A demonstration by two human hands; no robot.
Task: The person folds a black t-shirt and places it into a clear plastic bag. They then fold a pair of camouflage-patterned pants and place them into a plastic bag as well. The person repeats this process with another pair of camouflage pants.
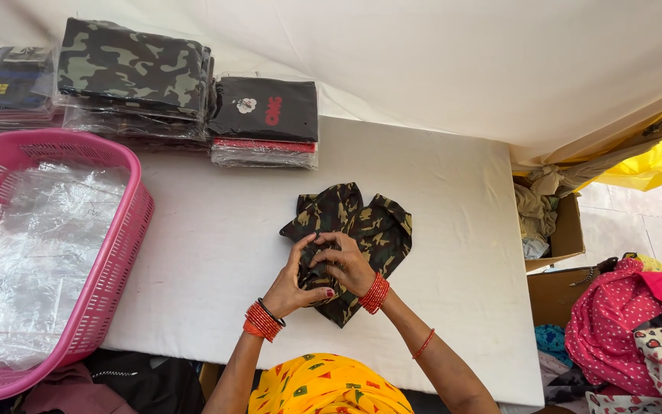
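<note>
— Basket [128,222] at nine o'clock, pink, lined with clear bags; packed garments [136,77] stacked at eleven. And the hands?

— Left hand [291,285] and right hand [346,264] meet on the camouflage cloth [373,230] at the desk's [216,253] centre, fingers pinched together on a fold. I'd press that edge flat, corners matched.

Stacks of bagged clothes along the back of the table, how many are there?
3: a dark stack at the far left, a camouflage-topped stack beside it, and a black-topped stack to its right. More may lie beyond the frame.
</note>
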